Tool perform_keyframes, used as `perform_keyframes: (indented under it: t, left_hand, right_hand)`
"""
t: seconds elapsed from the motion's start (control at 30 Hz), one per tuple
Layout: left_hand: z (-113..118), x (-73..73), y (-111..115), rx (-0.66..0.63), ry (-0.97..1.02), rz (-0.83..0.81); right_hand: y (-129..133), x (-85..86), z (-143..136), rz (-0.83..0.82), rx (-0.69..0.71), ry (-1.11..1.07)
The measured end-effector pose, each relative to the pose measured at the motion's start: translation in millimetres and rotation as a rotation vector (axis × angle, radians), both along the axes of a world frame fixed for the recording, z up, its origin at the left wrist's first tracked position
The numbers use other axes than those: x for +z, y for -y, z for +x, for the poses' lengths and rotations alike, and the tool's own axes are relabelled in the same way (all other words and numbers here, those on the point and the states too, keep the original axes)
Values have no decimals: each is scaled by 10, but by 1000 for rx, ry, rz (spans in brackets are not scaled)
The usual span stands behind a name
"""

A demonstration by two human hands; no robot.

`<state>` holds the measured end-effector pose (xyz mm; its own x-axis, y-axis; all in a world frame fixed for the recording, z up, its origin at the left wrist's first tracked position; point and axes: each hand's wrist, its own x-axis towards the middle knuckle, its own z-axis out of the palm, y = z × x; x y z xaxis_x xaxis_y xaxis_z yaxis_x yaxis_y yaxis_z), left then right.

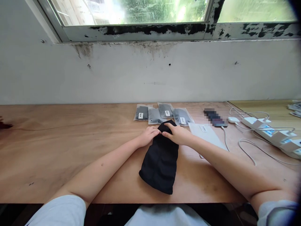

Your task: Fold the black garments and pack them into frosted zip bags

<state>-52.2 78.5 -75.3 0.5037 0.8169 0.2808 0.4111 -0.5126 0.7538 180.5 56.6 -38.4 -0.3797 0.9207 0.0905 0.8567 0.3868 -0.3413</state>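
A folded piece of black cloth (161,163) lies flat on the wooden table in front of me, wider at the near end. What kind of article it is, I cannot tell. My left hand (148,136) grips its left edge near the far end, fingertips together on the fabric. Opposite it, my right hand (178,134) is curled over the far end, thumb and fingers pressed on the cloth. The two hands nearly meet at the fingertips. Just beyond are several frosted plastic pouches with dark contents and white labels, one a labelled pouch (154,115).
To the right lies a flat, pale plastic bag (207,135) with a label, partly under my right forearm. Behind it is a blurred-out phone (215,117) on a cable. A white power strip (270,133) with plugs and loose cables occupies the right side. A wall (117,75) bounds the table's back.
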Motion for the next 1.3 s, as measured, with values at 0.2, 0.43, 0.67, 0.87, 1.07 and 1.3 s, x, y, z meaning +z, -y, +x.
perform_keyframes:
  t: [0.2,0.43,0.67,0.87,1.07,1.3]
  left_hand:
    - [88,182,98,36,418,-470]
    - [50,642,215,-62,567,-547]
    - [-9,1012,330,43,562,-447]
    - [-131,1269,390,98,493,-414]
    - [-375,1598,449,90,472,-352]
    - [-627,1767,554,-22,430,-220]
  right_hand:
    - [102,-24,-109,22,202,-159]
    - [44,167,8,-149,197,-555]
    - [138,387,43,-529,121,-901]
    - [128,259,-39,-472,-16,-862]
    - [40,663,250,-352,38,-1002]
    - [299,1202,608,-149,300,-1011]
